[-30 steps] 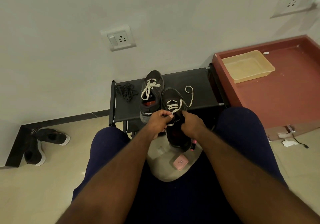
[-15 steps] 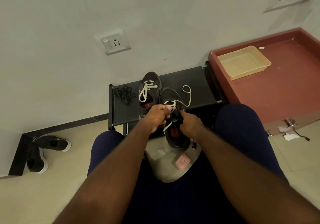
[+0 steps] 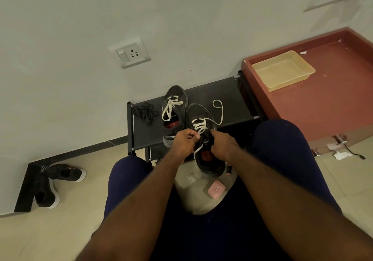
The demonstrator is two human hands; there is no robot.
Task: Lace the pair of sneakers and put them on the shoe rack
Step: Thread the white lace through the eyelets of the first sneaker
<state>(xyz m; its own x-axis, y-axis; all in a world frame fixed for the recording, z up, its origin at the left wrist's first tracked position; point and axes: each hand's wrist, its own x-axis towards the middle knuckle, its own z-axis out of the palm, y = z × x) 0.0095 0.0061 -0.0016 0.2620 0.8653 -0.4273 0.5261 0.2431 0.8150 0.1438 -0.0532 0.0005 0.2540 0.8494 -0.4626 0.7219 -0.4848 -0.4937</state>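
nearest me, between the knees, a pink case (image 3: 216, 189) lies on the floor tiles, clear of the work. just past it my two hands meet over the half-laced sneaker (image 3: 199, 113). its heel points at me and its toe lies over the front of the shoe rack (image 3: 228, 99). the left hand (image 3: 184, 142) pinches one end of the white lace (image 3: 198, 124) between thumb and fingertips, with a slack strand curving down below it. the right hand (image 3: 223, 146) has its fingers curled on the sneaker's right side by the eyelets; whether it also holds lace i cannot tell. i judge the step to be feeding that end through the next eyelet. to do it well i would let the right hand steady the upper, draw the slack out evenly, and mind the other end, looped loose on the rack top, so both sides match. the second sneaker (image 3: 174, 107) stands beside it on the rack, loosely laced, with a black lace tangle (image 3: 144, 112) further left.
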